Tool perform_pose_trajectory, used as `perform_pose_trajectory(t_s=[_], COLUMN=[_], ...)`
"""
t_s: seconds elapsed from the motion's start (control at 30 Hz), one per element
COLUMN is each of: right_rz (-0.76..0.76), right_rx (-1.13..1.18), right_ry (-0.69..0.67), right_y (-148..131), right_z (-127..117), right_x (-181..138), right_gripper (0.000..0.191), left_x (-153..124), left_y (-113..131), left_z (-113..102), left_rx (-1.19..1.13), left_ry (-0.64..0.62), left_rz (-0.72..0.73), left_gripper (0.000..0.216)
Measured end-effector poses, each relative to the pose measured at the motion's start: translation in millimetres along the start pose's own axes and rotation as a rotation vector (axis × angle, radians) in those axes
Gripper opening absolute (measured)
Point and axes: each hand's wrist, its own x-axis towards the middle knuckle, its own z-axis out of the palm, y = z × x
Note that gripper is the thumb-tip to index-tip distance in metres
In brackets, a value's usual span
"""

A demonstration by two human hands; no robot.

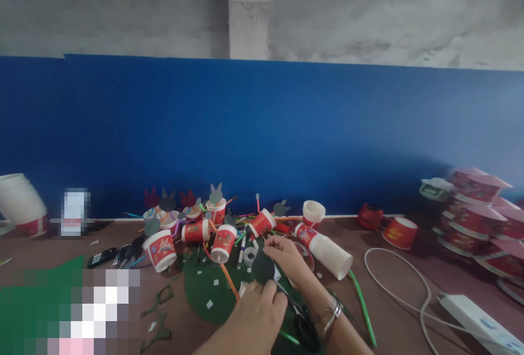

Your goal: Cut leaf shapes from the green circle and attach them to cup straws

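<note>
A dark green rounded paper cut-out is upright between my two hands. With curled fingers, my left hand grips its lower edge from below. My right hand, with a bracelet on the wrist, pinches its upper right edge between thumb and fingers. Beneath the hands lies a dark green sheet strewn with small white scraps. Black-handled scissors are partly under my right forearm. Just beyond the cut-out, a white roll of tape rests by a marker.
Several red-and-white paper cups with coloured pipe cleaners and rabbit-head cut-outs crowd the back. A cup stack lies right of my hand. Further right are a power strip, its white cable and stacked red boxes. A blue panel stands behind.
</note>
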Motion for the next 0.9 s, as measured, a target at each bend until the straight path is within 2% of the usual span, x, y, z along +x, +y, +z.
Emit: perform_pose_trajectory(t_s=[0.9], right_rz=[-0.040], right_rx=[-0.039], right_ry=[-0.011], right_y=[-0.3], right_z=[1.4], right_x=[-0.4], right_gripper=[0.008], left_x=[-0.7], left_y=[0.2], left_z=[-1.2], left_rx=[0.009], left_ry=[-0.008], left_rz=[0.001], left_gripper=[0.051])
